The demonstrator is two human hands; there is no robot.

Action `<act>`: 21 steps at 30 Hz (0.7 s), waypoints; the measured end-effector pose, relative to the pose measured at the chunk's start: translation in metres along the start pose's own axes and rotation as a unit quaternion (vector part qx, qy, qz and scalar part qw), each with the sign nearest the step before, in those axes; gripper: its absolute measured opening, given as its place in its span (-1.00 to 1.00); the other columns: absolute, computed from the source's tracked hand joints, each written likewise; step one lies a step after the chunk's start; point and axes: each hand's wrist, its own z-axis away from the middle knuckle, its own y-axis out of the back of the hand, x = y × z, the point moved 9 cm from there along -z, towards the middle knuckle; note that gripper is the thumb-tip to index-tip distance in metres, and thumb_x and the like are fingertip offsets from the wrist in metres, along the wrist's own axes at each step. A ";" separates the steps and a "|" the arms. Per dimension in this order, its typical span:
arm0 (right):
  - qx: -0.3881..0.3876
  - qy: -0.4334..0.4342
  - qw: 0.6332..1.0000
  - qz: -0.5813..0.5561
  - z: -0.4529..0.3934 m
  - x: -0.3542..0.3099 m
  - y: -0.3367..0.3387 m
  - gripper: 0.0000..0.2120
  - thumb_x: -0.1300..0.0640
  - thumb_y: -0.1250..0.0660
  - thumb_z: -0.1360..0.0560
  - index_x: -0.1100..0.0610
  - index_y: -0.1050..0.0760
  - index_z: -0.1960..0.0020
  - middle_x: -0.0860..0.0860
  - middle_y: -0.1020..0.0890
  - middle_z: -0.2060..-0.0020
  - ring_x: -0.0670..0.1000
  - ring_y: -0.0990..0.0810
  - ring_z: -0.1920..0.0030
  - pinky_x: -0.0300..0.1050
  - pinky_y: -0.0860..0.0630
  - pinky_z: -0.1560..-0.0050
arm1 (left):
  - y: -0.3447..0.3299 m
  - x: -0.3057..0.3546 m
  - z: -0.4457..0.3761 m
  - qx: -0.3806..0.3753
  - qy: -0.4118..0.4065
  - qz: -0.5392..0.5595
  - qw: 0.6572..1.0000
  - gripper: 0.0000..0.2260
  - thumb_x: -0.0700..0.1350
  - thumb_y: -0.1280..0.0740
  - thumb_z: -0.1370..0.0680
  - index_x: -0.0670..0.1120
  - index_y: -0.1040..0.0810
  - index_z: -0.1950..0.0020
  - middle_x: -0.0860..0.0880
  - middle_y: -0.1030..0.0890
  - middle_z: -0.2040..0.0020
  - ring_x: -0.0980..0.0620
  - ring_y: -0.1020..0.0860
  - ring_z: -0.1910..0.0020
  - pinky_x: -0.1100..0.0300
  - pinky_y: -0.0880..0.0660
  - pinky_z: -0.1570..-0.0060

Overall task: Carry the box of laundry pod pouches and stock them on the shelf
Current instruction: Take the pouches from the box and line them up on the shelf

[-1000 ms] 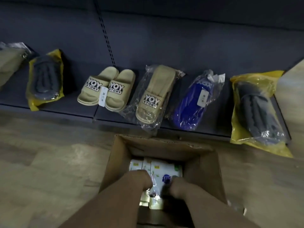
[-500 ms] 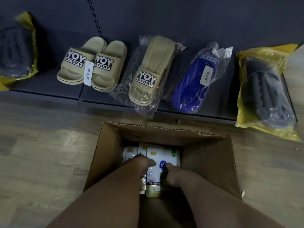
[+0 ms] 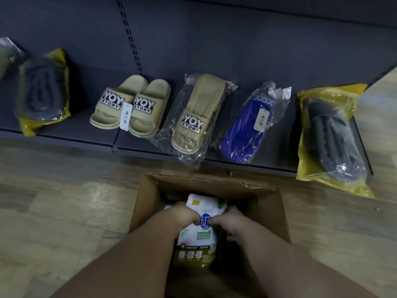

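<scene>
An open cardboard box (image 3: 272, 214) stands on the wooden floor in front of the low dark shelf (image 3: 71, 134). Both my arms reach down into it. My left hand (image 3: 182, 218) and my right hand (image 3: 227, 222) grip a white laundry pod pouch (image 3: 204, 233) with a blue logo and a gold lower band, held above the box's inside. Another white pouch shows just behind my left hand; whatever else the box holds is hidden.
The shelf carries beige slippers (image 3: 131, 104), bagged beige slippers (image 3: 193, 117), blue bagged slippers (image 3: 247, 127) and dark slippers in yellow bags at the left (image 3: 43, 91) and the right (image 3: 333, 138). Wooden floor (image 3: 53, 201) lies to the left of the box.
My hands have lifted one pouch up from the stack in the box. The view has tilted up a little, showing more of the shelf.
</scene>
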 end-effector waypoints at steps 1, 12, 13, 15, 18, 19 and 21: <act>-0.010 -0.007 1.000 -0.029 0.005 -0.001 0.003 -0.41 0.17 -0.55 -0.40 0.17 -0.38 -0.34 0.06 -0.60 -0.15 -0.03 -0.52 0.13 -0.17 -0.39 0.29 | 0.004 0.007 0.011 -0.003 -0.008 0.007 1.000 -0.49 -0.12 -0.44 -0.20 -0.20 -0.55 -0.13 -0.22 -0.66 -0.04 -0.17 -0.66 0.01 0.12 -0.53 0.15; -0.140 0.087 0.970 -0.180 0.109 -0.066 0.017 -0.71 0.29 -0.42 -0.50 0.15 -0.58 -0.21 0.10 -0.76 0.01 0.06 -0.72 0.09 -0.09 -0.62 0.13 | 0.065 0.073 0.146 -0.050 -0.123 0.026 0.991 -0.66 -0.30 -0.43 -0.31 -0.20 -0.66 -0.08 -0.19 -0.73 0.05 -0.19 -0.70 0.01 -0.13 -0.60 -0.10; -0.159 0.103 0.964 -0.184 0.120 -0.077 0.020 -0.69 0.28 -0.43 -0.50 0.16 -0.57 -0.24 0.12 -0.75 -0.03 0.09 -0.73 0.04 -0.04 -0.64 0.03 | 0.073 0.085 0.163 -0.048 -0.142 0.021 0.988 -0.66 -0.29 -0.43 -0.31 -0.19 -0.66 -0.08 -0.19 -0.73 0.03 -0.20 -0.69 -0.01 -0.15 -0.58 -0.13; -0.184 0.153 0.951 -0.197 0.144 -0.106 0.032 -0.59 0.23 -0.48 -0.47 0.16 -0.53 -0.30 0.16 -0.72 -0.12 0.17 -0.71 -0.11 0.11 -0.58 -0.24 | 0.088 0.112 0.195 -0.047 -0.184 0.029 0.981 -0.65 -0.27 -0.45 -0.33 -0.20 -0.66 -0.12 -0.21 -0.72 -0.01 -0.22 -0.68 -0.05 -0.19 -0.55 -0.17; -0.204 0.233 0.921 -0.237 0.178 -0.160 0.062 -0.59 0.22 -0.48 -0.48 0.21 -0.54 -0.31 0.23 -0.69 -0.15 0.25 -0.68 -0.17 0.25 -0.51 -0.30 | 0.110 0.164 0.243 -0.042 -0.250 0.071 0.965 -0.70 -0.34 -0.43 -0.45 -0.24 -0.62 -0.18 -0.24 -0.70 -0.05 -0.24 -0.67 -0.07 -0.19 -0.53 -0.20; -0.202 0.264 0.910 -0.245 0.193 -0.180 0.074 -0.60 0.23 -0.46 -0.49 0.23 -0.54 -0.30 0.25 -0.69 -0.15 0.28 -0.68 -0.16 0.27 -0.52 -0.28 | 0.118 0.184 0.260 -0.032 -0.275 0.083 0.957 -0.72 -0.34 -0.42 -0.47 -0.25 -0.61 -0.18 -0.25 -0.70 -0.04 -0.24 -0.67 -0.06 -0.20 -0.53 -0.19; -0.189 0.335 0.889 -0.249 0.225 -0.219 0.099 -0.54 0.23 -0.48 -0.46 0.26 -0.53 -0.33 0.27 -0.67 -0.18 0.30 -0.65 -0.20 0.31 -0.48 -0.32 | 0.127 0.228 0.301 -0.012 -0.339 0.106 0.935 -0.74 -0.33 -0.44 -0.47 -0.25 -0.62 -0.16 -0.25 -0.70 -0.03 -0.23 -0.68 -0.04 -0.17 -0.55 -0.17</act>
